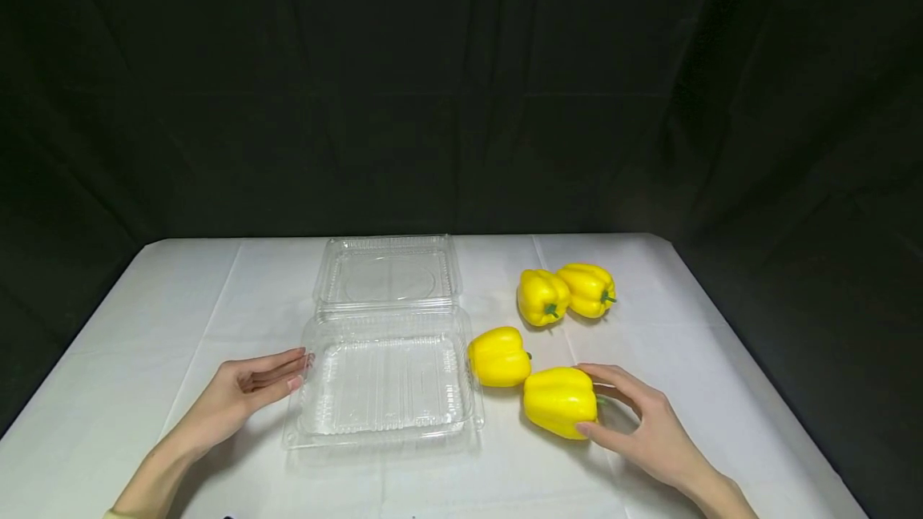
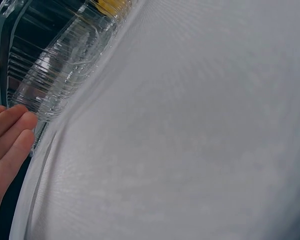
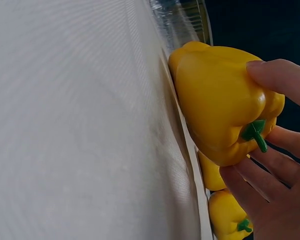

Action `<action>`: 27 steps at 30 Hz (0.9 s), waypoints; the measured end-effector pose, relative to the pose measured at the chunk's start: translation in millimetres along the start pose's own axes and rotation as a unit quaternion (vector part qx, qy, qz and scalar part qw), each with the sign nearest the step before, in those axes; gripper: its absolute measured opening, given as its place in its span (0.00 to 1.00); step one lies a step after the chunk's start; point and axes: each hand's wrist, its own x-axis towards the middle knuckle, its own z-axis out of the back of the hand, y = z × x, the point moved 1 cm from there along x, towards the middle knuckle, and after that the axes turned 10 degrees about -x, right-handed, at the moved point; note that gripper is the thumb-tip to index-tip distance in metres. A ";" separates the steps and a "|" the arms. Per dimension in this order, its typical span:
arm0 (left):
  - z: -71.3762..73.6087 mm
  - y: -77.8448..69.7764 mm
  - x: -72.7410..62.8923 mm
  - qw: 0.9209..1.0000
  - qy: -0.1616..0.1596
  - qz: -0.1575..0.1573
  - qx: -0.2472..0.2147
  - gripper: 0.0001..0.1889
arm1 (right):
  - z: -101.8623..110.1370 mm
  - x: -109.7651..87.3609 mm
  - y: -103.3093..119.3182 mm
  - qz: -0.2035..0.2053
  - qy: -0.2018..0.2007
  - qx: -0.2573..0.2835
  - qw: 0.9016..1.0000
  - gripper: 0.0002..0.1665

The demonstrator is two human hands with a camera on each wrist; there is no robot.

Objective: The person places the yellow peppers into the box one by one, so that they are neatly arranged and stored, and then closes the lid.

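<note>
Clamshell container (image 1: 389, 387): clear plastic, its lid (image 1: 389, 272) lying back beyond the base — apparently leaving the base uncovered.
Gripped bell pepper (image 1: 557, 400): yellow, right of the container's front part, its stem pointing away from the container, towards the palm.
Nearest bell pepper (image 1: 497, 357): just beside the container's right wall; contact cannot be told.
Far bell peppers (image 1: 542, 297): two, side by side, right of the container's lid.
Left hand (image 1: 227, 403): at the container's left wall, fingers straight, thumb apart — probably steadying it.
Right hand (image 1: 652, 427): thumb and fingers clamped on the gripped bell pepper from opposite sides, likely for balance.
</note>
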 end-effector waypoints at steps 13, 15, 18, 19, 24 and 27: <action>-0.4 -1.1 0.2 1.000 0.003 -0.005 0.000 0.25 | 4.7 1.7 0.6 -0.011 0.003 0.009 1.000 0.38; -0.8 -1.8 0.1 1.000 0.002 -0.005 0.004 0.24 | 5.9 2.4 1.1 -0.004 0.000 0.014 1.000 0.39; -1.2 -2.8 0.1 1.000 0.004 -0.007 0.004 0.24 | 8.1 3.4 1.7 0.001 -0.007 0.023 1.000 0.39; -1.3 -3.2 0.0 1.000 0.006 -0.009 0.001 0.23 | 8.9 3.9 1.8 0.004 -0.010 0.025 1.000 0.39; -1.2 -3.7 -0.3 1.000 0.013 -0.019 -0.005 0.23 | 13.0 6.2 4.2 0.012 -0.016 0.028 0.999 0.40; -1.3 -3.3 -0.2 1.000 0.016 -0.020 -0.005 0.23 | 14.2 7.1 6.3 0.015 -0.015 0.027 0.999 0.39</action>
